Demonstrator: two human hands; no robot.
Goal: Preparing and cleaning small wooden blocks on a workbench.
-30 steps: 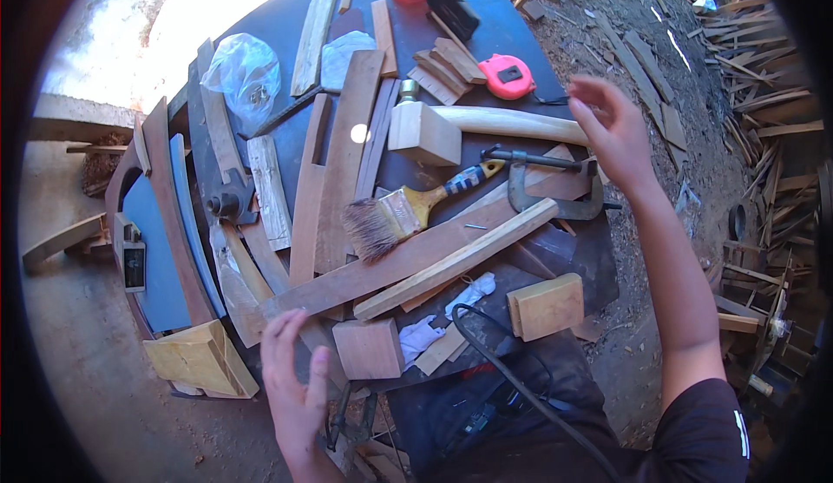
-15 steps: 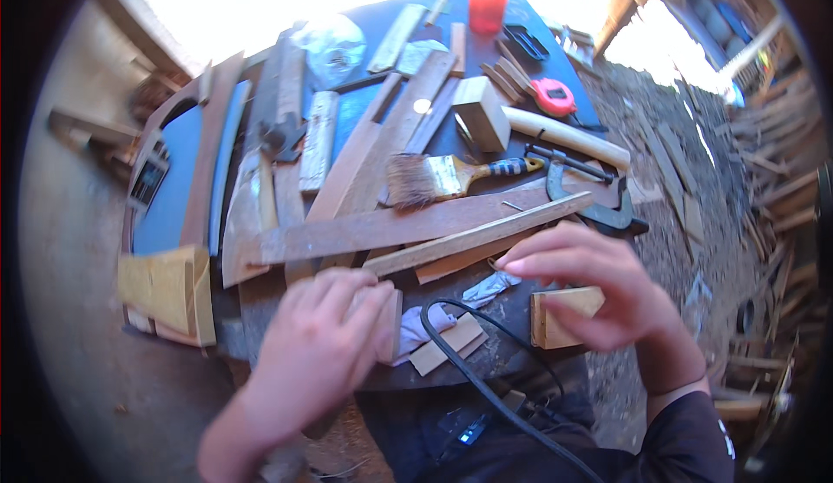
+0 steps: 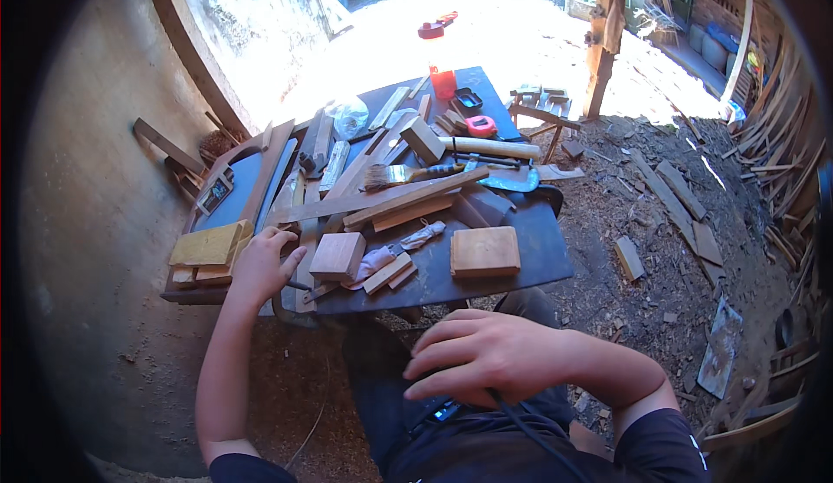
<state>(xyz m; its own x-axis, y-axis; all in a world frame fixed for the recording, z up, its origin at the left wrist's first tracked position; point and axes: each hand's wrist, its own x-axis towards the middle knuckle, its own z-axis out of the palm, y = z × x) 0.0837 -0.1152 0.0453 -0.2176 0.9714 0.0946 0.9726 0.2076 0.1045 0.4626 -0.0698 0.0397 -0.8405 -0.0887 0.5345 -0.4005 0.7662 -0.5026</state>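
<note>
My left hand (image 3: 265,266) reaches to the left part of the worktable, thumb and fingers apart. It is between a pair of yellowish wood blocks (image 3: 206,245) and a pinkish wood block (image 3: 338,256); I make out nothing held in it. My right hand (image 3: 486,357) hovers over my lap, off the table's front edge, fingers spread and pointing left. A black cable (image 3: 538,440) passes under its palm, and whether the palm touches it is hidden. A light brown wood block (image 3: 484,252) sits at the table's front right. Beside the pinkish block are a crumpled cloth (image 3: 377,262) and small wood offcuts (image 3: 388,273).
On the dark table (image 3: 542,244) lie wooden strips (image 3: 416,198), a paintbrush (image 3: 403,175), a mallet (image 3: 423,141), a C-clamp (image 3: 514,179), a pink tape measure (image 3: 481,125) and a red bottle (image 3: 442,82). Wood scraps (image 3: 629,257) litter the ground at right; a wall (image 3: 95,223) stands left.
My view has drawn back and risen. The left hand has left the pinkish block and moved left; the right hand has dropped toward my lap. The cable loop no longer lies across the table front.
</note>
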